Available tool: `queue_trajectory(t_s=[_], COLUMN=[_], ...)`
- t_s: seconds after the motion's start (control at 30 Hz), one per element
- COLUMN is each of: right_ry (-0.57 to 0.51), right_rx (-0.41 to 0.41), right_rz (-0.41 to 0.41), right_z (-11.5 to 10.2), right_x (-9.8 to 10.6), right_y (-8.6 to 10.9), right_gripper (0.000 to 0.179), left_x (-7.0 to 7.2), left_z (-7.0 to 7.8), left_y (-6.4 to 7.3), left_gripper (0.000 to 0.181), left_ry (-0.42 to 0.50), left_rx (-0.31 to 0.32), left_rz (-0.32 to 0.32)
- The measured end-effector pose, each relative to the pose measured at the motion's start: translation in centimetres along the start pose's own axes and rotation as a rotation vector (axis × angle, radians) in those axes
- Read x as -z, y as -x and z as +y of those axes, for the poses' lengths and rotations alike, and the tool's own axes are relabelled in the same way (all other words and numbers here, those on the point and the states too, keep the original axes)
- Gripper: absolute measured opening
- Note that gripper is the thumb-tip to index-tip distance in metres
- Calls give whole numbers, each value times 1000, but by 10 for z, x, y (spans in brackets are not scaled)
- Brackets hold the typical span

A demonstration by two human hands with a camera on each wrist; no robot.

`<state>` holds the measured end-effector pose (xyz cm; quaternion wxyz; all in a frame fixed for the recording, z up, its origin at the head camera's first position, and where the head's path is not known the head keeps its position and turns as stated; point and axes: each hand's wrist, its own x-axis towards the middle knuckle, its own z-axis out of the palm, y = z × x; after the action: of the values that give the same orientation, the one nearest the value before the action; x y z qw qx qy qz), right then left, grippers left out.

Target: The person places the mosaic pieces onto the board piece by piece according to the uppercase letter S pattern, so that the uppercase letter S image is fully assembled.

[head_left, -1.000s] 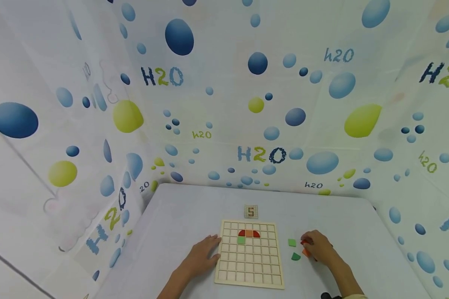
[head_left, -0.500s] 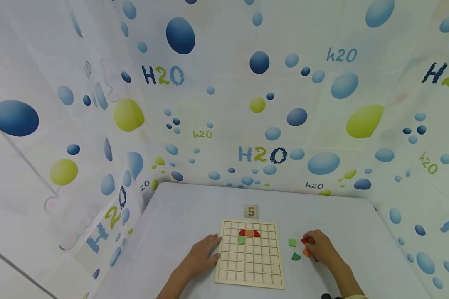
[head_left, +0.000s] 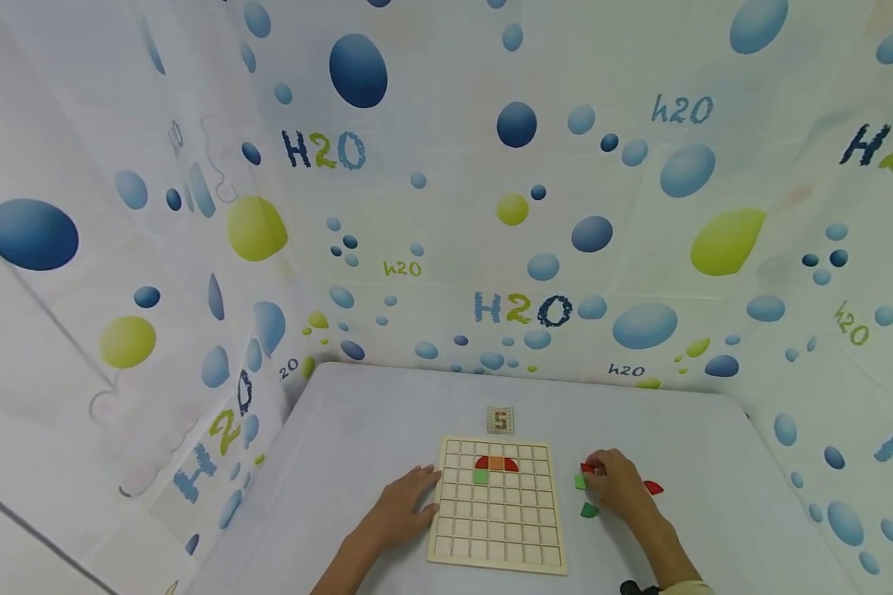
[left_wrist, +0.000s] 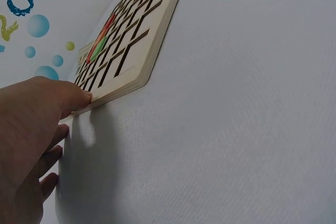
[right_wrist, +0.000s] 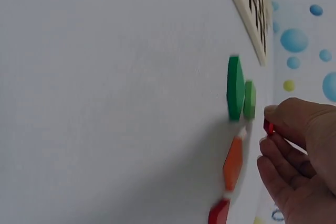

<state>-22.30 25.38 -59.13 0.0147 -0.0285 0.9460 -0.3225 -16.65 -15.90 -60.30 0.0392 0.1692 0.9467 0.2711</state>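
The right hand point(head_left: 618, 484) pinches a red piece point(right_wrist: 268, 126), grip nearly closed, maybe for the board point(head_left: 495, 514) the left hand point(head_left: 402, 509) touches with loose fingers, so carrying calls for care.

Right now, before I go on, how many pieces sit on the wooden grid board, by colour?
Red quarter-round pieces: 2
Orange square piece: 1
Light green square piece: 1
Total on the wooden grid board: 4
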Motion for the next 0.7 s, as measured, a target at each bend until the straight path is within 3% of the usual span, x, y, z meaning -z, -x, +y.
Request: queue_trajectory(t_s=[0.23,0.43,0.7], right_ry=[-19,-113,-148], right_rx=[82,148,275], right_rz=[23,-56,-138], right_z=[-36,-69,-100], right_x=[-23,-43,-68], right_y=[-4,-2,3], right_gripper=[15,16,16], left_x=[1,0,-1], left_z=[1,0,-1], left_y=[0,-1,0], left_gripper=[56,56,57], left_ry=[8,0,-11], left_rx=[10,8,23], left_rz=[-6,-9,-15])
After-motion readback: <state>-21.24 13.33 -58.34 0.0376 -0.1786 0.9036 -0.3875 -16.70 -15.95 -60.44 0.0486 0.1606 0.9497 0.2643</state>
